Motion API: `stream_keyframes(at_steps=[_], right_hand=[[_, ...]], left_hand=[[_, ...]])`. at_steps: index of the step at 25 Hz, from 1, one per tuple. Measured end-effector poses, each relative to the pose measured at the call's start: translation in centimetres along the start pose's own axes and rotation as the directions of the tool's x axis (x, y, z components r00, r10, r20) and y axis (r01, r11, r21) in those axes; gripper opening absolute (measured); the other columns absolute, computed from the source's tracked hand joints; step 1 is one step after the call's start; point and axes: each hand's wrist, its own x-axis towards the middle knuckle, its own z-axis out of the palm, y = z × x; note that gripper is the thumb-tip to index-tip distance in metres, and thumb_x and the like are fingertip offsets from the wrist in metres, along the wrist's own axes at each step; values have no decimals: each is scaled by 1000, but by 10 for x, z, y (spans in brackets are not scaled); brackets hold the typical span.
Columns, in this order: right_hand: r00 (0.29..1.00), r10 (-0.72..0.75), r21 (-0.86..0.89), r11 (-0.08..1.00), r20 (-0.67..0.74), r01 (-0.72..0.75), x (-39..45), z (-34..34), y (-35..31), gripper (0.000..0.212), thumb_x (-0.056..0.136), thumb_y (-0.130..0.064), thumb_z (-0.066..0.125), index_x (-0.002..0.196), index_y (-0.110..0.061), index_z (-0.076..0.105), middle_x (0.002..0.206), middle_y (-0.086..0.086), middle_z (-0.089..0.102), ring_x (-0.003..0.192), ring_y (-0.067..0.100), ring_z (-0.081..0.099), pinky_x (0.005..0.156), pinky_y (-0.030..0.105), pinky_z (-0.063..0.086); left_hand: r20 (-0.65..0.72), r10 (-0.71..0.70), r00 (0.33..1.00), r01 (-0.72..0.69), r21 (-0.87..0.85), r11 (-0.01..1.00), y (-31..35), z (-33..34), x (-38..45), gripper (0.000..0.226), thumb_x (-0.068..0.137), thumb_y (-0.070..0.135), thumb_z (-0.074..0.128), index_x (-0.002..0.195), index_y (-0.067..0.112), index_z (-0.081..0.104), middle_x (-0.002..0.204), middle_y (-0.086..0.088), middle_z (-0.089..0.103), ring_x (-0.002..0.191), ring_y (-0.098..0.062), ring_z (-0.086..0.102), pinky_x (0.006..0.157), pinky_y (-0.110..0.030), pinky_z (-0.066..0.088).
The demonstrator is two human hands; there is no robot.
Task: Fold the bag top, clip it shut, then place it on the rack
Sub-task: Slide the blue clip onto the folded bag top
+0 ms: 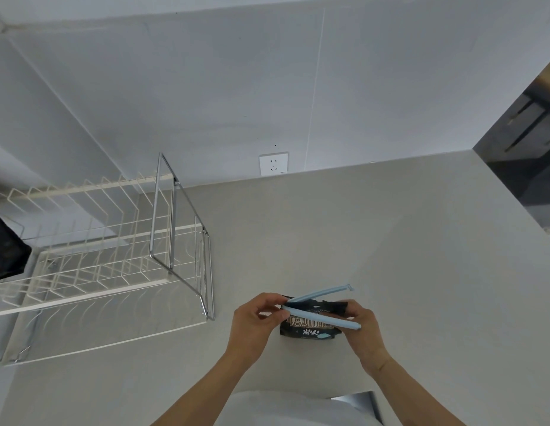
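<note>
A small black bag [310, 327] with pale lettering stands on the grey counter, its top folded over. A light blue sealing clip [321, 307] is spread in a V across the folded top: one arm lies in front of the bag, the other rises behind it toward the right. My left hand [255, 324] pinches the hinge end of the clip at the bag's left top corner. My right hand [362, 330] holds the bag's right top corner and the front arm of the clip. The white wire rack [83, 256] stands to the left, apart from the bag.
The rack has a chrome frame [175, 241] at its right end and a dark object [6, 250] at its far left. A wall socket [273, 163] sits above the counter's back edge. The counter's right edge [513, 210] drops to a dark floor.
</note>
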Motion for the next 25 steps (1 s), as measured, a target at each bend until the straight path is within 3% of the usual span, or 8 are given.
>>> stream_keyframes(at_steps=[6,9,14,17,19,21,22,25], right_hand=[[1000,12,-57,998,9,-12,3,-3,-1,33,73,6,77,74,-27,72,69,-6,74,59,2,69,52,13,53],[1000,-10,-62,998,9,10,2,-4,0,33,73,4,77,76,-28,72,71,-10,74,60,0,69,53,11,52],[1000,-22,-42,999,2,22,2,-6,-1,33,72,9,76,79,-23,75,66,-12,75,61,4,70,55,14,55],[999,-51,-99,994,2,51,1,0,0,37,73,8,74,67,-29,76,73,1,76,60,6,68,55,14,55],[996,-69,-160,985,-60,58,4,3,2,25,74,5,74,69,-19,77,86,12,70,57,3,64,57,7,50],[993,-53,-272,962,-105,23,4,6,4,7,76,-3,75,79,-10,76,94,2,60,61,3,58,59,0,43],[992,-9,-258,966,-123,-24,2,7,4,9,77,-5,75,83,-11,73,97,0,59,66,7,59,59,1,43],[981,148,82,987,-124,-139,-5,7,6,33,73,1,77,103,-3,64,95,11,70,71,15,66,56,9,48]], left_hand=[[59,17,998,-22,88,996,8,1,4,28,74,10,80,88,33,75,87,11,75,82,-10,68,68,-19,54],[145,39,989,-74,245,967,18,2,11,30,74,17,81,94,38,72,94,16,73,83,-4,65,72,-14,51],[363,43,931,-246,536,807,42,10,29,41,75,29,78,114,28,69,105,10,68,96,-8,62,88,-28,50],[508,36,861,-416,661,625,57,28,33,39,74,43,71,111,30,67,103,7,60,89,-12,60,77,-29,49],[517,62,854,-453,680,577,60,39,34,36,73,47,70,105,30,67,99,11,56,83,-10,58,70,-25,45],[506,85,858,-457,679,574,58,43,35,33,72,47,71,101,30,67,95,15,54,81,-9,58,68,-24,44],[506,91,858,-460,676,576,56,44,35,32,72,47,71,99,31,67,93,16,54,80,-8,57,67,-24,45],[485,120,866,-455,665,593,51,42,37,23,73,46,71,90,33,68,88,14,57,74,-5,57,64,-24,48]])
